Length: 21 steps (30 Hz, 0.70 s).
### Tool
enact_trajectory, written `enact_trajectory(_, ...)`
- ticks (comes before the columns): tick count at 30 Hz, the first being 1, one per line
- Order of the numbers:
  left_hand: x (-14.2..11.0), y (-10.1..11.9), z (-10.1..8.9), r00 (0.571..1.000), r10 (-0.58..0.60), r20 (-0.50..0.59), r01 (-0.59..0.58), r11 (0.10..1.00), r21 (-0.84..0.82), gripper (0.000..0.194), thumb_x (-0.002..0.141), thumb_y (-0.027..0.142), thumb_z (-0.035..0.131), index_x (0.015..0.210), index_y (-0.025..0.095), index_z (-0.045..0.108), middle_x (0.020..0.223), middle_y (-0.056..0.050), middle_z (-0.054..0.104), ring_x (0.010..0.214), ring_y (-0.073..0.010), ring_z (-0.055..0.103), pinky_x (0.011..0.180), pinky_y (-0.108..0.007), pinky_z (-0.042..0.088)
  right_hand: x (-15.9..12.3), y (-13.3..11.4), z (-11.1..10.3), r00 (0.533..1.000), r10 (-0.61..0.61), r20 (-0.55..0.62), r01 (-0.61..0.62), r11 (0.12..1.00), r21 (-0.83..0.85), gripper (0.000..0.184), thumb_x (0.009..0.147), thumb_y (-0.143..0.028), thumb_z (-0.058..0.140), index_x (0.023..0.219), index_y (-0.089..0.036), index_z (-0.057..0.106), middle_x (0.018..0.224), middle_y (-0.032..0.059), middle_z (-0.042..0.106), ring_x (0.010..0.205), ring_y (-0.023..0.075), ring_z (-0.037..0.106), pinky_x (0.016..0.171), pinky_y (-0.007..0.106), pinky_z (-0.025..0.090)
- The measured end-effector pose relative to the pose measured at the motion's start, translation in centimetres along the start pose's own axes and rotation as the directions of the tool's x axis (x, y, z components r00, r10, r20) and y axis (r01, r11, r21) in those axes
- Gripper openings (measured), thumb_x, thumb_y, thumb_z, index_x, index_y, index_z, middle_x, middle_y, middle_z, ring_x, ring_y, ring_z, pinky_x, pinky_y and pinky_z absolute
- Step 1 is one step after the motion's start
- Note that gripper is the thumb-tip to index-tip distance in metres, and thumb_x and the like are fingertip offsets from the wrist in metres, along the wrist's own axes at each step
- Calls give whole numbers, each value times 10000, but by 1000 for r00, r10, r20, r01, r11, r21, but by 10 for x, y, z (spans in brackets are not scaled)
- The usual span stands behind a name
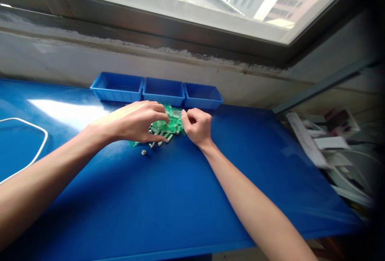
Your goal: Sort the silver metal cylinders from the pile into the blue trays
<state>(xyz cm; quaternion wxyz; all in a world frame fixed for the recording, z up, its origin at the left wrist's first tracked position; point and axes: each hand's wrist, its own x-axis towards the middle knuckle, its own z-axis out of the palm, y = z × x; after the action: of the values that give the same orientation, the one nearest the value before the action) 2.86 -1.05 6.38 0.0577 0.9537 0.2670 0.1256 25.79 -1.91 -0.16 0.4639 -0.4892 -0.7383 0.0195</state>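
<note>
A crumpled green plastic bag (173, 125) lies on the blue table, close to the bins. Several small metal bolts or pins (161, 139) lie at its near side; their exact kind is hard to make out. My right hand (197, 127) is closed at the bag's right edge, thumb and fingers pinching the plastic. Over the left part of the bag, my left hand (138, 121) is spread, with thumb and fingers apart around the metal pieces. A single small metal screw-like piece (143, 152) sits apart on the table, just below my left hand.
Three blue bins (164, 92) stand in a row against the wall, behind the bag. A white cable (42, 144) curves over the blue table (168, 209) at the left. White items and cables (333, 148) are beyond the table's right edge. A window runs along the back.
</note>
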Motion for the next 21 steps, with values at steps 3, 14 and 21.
enact_trajectory(3, 1, 0, 3, 1000, 3, -21, -3, 1000, -10, 195, 869, 360, 694, 987, 222, 765, 979, -78, 718, 891, -210, 684, 812, -283, 524, 0, 0, 0, 1000, -5, 11, 5, 1000, 2, 469, 951, -295, 537, 549, -227, 306, 522, -25, 418, 520, 117, 391, 556, 301, 295)
enact_trajectory(14, 6, 2, -7, 914, -181, -364, 90, 963, -254, 205, 947, 311, 651, 933, 183, 810, 962, -86, 784, 831, -189, 724, 771, -287, 547, -2, -5, -4, 996, -68, -60, 69, 997, 17, 202, 971, -265, 533, 794, -205, 610, 739, 29, 603, 711, 170, 550, 686, 316, 434)
enact_trajectory(21, 13, 1, 4, 708, -684, -173, 224, 451, -864, 483, 748, 565, 827, 978, 141, 822, 893, -98, 798, 752, -214, 719, 658, -291, 594, 4, -29, -14, 981, 191, 27, -183, 878, 443, 377, 938, -372, 645, 1296, -259, 621, 1128, 58, 723, 921, 191, 673, 853, 345, 550)
